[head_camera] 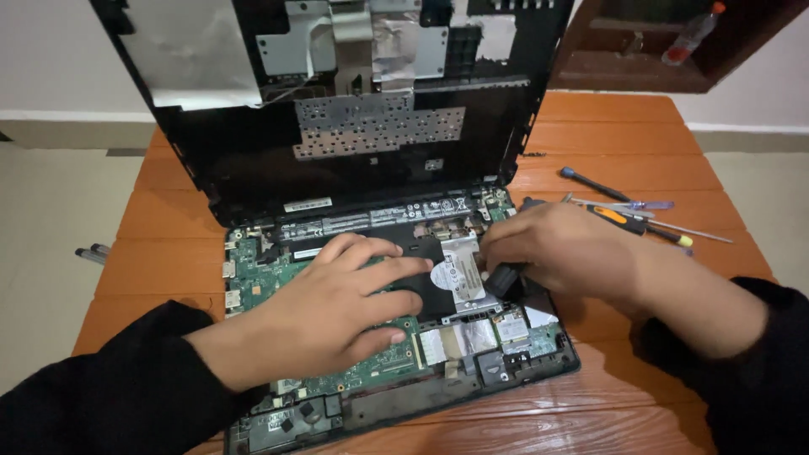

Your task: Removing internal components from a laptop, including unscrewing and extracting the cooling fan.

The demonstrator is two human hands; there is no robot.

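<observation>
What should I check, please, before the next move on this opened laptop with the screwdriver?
1. Left hand steadying the green mainboard: ok, flat on it.
2. Right hand gripping the black screwdriver handle: ok.
3. Tip seated in a screw by the hard drive: cannot tell, hidden.
4. Raised top cover stable: cannot tell.
5. Spare screwdrivers within reach on the wooden table: ok.

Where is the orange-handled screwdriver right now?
In the head view the orange-handled screwdriver lies on the wooden table at the right, just behind the right hand, among the other screwdrivers beside the opened laptop.
</observation>
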